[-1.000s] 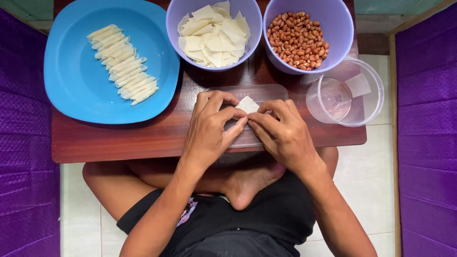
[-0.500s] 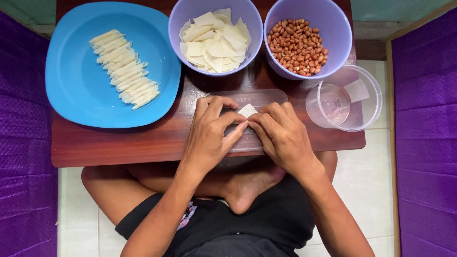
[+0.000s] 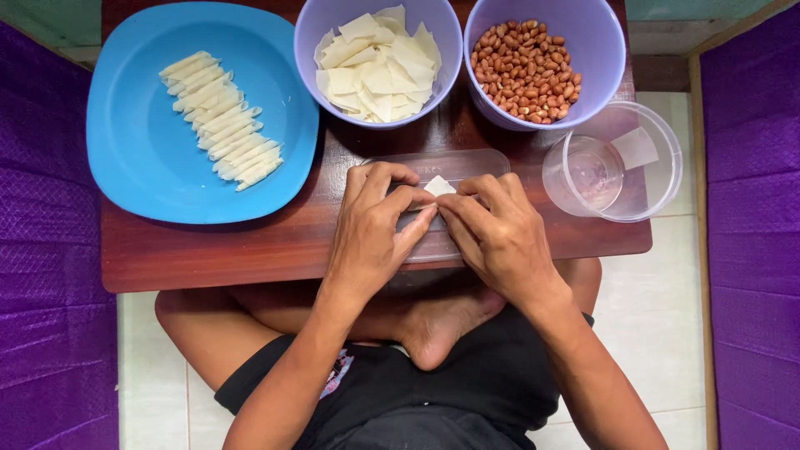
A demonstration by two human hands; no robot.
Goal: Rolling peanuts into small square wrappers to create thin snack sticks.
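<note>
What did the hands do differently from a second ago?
Very little. Both hands, left and right, keep pinching the small white wrapper over the clear lid, and a bit less of the wrapper shows now. The blue plate of rolls, the wrapper bowl, the peanut bowl and the clear tub stayed put.

A small, pale, thin dough wrapper (image 3: 438, 186) is pinched between the fingertips of the left hand (image 3: 371, 229) and the right hand (image 3: 497, 236). Only its far corner is exposed, as a white triangle. It is held over a clear plastic board (image 3: 467, 163) near the table's near edge.
</note>
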